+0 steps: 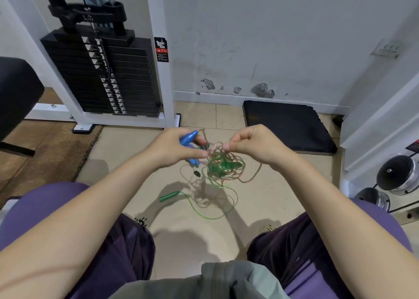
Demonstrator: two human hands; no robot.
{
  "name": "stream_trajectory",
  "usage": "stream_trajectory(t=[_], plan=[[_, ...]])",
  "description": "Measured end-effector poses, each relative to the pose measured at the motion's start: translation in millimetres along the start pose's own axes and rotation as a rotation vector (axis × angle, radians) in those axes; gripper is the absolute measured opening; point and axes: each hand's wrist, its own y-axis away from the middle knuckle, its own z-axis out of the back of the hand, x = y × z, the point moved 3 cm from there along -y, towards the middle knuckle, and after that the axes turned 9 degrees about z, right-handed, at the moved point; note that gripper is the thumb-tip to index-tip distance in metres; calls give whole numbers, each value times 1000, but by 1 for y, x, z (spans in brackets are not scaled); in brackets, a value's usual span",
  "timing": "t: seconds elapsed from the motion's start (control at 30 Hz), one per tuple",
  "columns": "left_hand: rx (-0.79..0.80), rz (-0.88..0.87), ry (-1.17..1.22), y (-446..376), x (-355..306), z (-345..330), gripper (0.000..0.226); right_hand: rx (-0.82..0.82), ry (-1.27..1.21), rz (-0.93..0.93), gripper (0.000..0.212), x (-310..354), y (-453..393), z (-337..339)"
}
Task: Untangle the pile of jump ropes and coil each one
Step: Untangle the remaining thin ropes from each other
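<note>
The left hand [173,147] grips a blue handle [189,138], likely to anchor one rope. The right hand [247,143] pinches a tan cord [249,176], holding the tangle [221,164] off the floor [140,162] so loops hang apart.

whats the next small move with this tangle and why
Probably feed the blue handle, gripped in the left hand, back through the nearest loop. The right hand pinches a strand of the tangle, holding it up, and the green handle lies loose on the floor.

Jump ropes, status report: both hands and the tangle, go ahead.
Left hand grips blue handle. Right hand pinches a cord. Tangle held up, still knotted. Green handle on the floor.
</note>
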Motion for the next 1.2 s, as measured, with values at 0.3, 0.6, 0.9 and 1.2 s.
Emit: stream_trajectory(t=[0.3,0.6,0.9,1.2], plan=[[6,2,121,-3,-6,-17,11,75,-115,59,19,14,5,-4],[234,105,112,2,-5,-27,34,224,-200,50,10,7,8,-14],[50,132,129,-7,2,-7,22,234,16,1,18,6,8,-9],[125,245,-131,-9,14,-19,23,120,-420,148,15,16,6,-15]])
